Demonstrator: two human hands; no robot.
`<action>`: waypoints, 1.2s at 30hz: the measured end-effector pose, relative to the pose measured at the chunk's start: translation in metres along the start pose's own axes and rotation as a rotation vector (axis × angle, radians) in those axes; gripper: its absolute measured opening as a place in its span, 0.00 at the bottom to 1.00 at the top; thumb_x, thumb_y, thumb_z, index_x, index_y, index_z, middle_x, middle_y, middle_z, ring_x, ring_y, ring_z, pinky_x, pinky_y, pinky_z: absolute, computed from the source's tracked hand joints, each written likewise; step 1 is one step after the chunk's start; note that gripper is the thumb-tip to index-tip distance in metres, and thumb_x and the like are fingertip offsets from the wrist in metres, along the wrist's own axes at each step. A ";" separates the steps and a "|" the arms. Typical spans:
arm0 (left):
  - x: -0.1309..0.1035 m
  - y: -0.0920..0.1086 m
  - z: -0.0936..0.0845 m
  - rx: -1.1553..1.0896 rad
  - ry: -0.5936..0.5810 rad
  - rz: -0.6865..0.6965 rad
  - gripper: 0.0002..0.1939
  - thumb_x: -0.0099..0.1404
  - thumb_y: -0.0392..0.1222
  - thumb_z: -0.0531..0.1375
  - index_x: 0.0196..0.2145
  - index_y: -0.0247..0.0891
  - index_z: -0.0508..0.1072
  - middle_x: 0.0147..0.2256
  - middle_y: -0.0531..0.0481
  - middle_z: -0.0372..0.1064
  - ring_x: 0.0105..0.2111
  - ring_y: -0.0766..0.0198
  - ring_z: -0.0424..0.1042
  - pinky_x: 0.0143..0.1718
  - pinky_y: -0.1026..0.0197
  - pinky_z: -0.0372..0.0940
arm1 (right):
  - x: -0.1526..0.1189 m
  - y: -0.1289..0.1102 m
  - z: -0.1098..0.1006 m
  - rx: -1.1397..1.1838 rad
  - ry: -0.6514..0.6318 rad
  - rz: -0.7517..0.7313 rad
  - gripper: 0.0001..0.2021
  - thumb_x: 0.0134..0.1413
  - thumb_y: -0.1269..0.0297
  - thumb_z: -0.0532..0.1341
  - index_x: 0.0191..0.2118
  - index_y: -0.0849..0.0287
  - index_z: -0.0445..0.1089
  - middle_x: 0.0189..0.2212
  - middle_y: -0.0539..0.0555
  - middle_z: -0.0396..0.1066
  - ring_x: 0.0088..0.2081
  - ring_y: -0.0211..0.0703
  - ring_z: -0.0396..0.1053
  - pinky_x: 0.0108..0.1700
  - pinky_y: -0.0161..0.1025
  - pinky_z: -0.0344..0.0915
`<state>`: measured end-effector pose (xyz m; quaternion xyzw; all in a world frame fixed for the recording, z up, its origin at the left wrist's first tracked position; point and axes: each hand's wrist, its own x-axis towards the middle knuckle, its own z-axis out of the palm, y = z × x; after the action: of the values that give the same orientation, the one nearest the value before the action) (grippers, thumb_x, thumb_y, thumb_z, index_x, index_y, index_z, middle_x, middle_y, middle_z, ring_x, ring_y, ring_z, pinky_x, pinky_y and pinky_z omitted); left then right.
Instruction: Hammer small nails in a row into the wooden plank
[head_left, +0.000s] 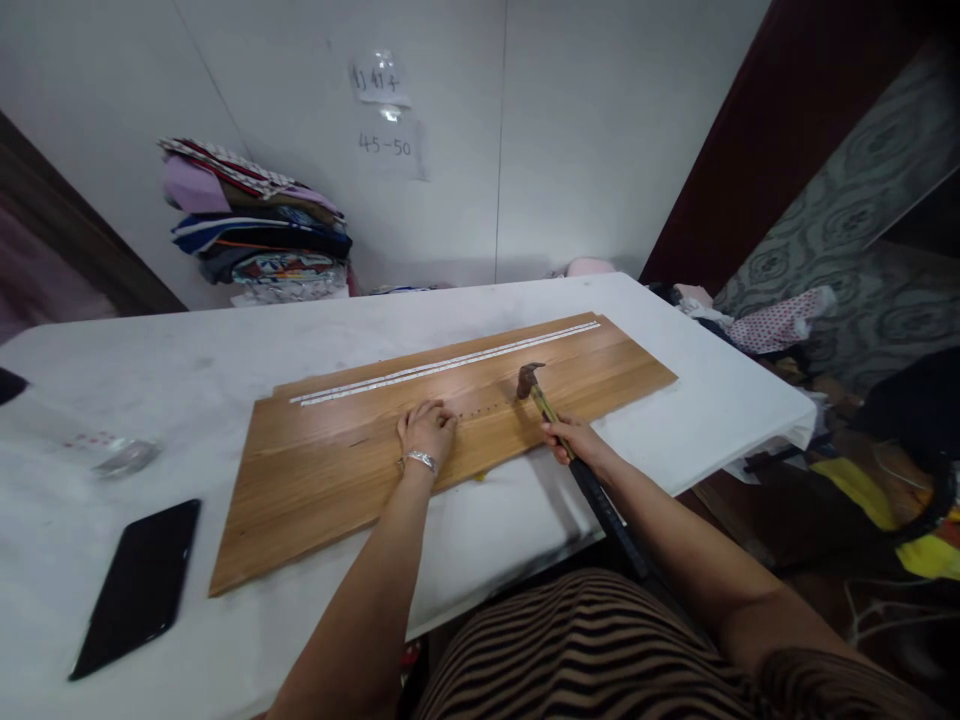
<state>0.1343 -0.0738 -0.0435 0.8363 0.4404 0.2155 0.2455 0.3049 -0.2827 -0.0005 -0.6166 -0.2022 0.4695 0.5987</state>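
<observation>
A long wooden board (337,450) lies slantwise on the white table, with two pale marked strips (450,364) along its far side. A row of small dark nails or marks (480,411) runs across the middle of the board. My left hand (427,430) rests on the board at the left end of that row, its fingers bent together; whatever they pinch is too small to make out. My right hand (574,442) is wrapped round the handle of a claw hammer (529,382), whose rusty head is over the board, right of the row.
A black tablet or phone (139,585) lies on the table (495,560) at the left, near a clear plastic item (124,455). Folded fabrics (259,225) are stacked behind the table's left part. Cloths (780,320) and other clutter lie beyond the right edge.
</observation>
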 end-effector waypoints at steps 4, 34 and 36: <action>0.000 0.001 -0.001 -0.004 -0.001 0.002 0.07 0.63 0.42 0.60 0.31 0.46 0.79 0.55 0.51 0.76 0.61 0.54 0.67 0.68 0.43 0.48 | -0.001 0.000 0.000 0.003 0.002 0.003 0.21 0.35 0.54 0.71 0.29 0.55 0.59 0.16 0.39 0.60 0.13 0.27 0.51 0.14 0.30 0.45; 0.000 0.002 -0.001 0.009 -0.021 0.001 0.07 0.63 0.42 0.59 0.32 0.46 0.79 0.55 0.51 0.76 0.61 0.54 0.66 0.67 0.44 0.48 | -0.001 -0.003 0.001 -0.019 0.021 0.001 0.20 0.36 0.55 0.71 0.30 0.55 0.60 0.15 0.39 0.60 0.12 0.28 0.52 0.14 0.30 0.45; 0.000 0.001 -0.001 0.015 -0.020 0.001 0.07 0.64 0.41 0.59 0.32 0.46 0.79 0.55 0.51 0.76 0.61 0.55 0.66 0.67 0.44 0.48 | 0.000 -0.002 0.002 -0.024 0.039 0.014 0.20 0.36 0.55 0.70 0.30 0.54 0.59 0.15 0.40 0.60 0.12 0.28 0.52 0.15 0.30 0.45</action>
<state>0.1347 -0.0741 -0.0418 0.8405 0.4389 0.2040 0.2437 0.3039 -0.2809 0.0018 -0.6343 -0.1915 0.4591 0.5918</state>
